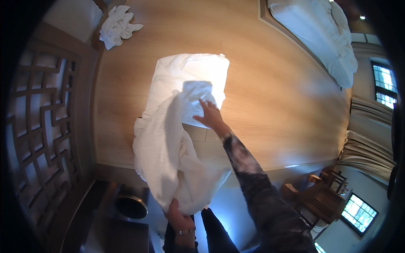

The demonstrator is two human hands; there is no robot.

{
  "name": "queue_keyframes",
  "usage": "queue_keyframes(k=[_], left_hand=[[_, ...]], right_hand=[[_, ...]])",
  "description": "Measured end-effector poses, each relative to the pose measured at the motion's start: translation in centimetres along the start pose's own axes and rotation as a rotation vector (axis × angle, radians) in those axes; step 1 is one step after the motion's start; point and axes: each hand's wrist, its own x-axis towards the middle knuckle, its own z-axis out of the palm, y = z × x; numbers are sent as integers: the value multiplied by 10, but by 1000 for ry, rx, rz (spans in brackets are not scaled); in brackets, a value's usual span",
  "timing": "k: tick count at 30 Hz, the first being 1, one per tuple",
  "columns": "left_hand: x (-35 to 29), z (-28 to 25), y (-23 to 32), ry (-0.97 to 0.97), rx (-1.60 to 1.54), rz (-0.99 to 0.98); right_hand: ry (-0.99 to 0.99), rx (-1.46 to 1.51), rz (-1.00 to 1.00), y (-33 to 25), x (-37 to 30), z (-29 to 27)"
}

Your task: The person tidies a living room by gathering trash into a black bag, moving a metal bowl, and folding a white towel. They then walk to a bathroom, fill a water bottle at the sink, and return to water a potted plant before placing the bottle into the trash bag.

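Note:
A large white towel hangs in loose folds from the wooden platform toward me. My left hand grips its near lower end, with the thumb on top and the other fingers hidden. Farther off, a flattened white cloth lies on the boards, its near part overlapped by the towel. My right hand reaches over that cloth's near right corner, fingers spread and holding nothing; whether it touches the fabric I cannot tell.
A crumpled white cloth lies at the far left. Beside it runs a wooden lattice screen. A bed with white linen stands far right. Wooden furniture and curtains are at right. A round dark object sits below the platform edge.

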Motion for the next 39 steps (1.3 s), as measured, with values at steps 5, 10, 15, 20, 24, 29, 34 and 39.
queue_keyframes(k=[5, 10, 15, 20, 24, 29, 34, 39], left_hand=[[-3, -13, -4, 45, 42, 54], [-6, -23, -13, -60, 53, 133], [-13, -37, -19, -200, 153, 298], [1, -31, -9, -180, 1, 232], [12, -12, 34, -297, -26, 383], [-12, 20, 118, -515, 242, 564], [-135, 56, 186, -660, 574, 470], [-319, 148, 196, -1182, 978, 875]], right_hand=[[156, -171, 179, 26, 43, 64], [513, 252, 292, 46, 41, 16], [228, 1466, -82, 42, -26, -154], [170, 1561, -144, -15, -134, -338], [191, 1540, -184, -47, -213, -473], [217, 1429, -504, -95, -288, -628], [451, 1156, -412, -153, -351, -760], [512, 989, -552, -186, -453, -887]])
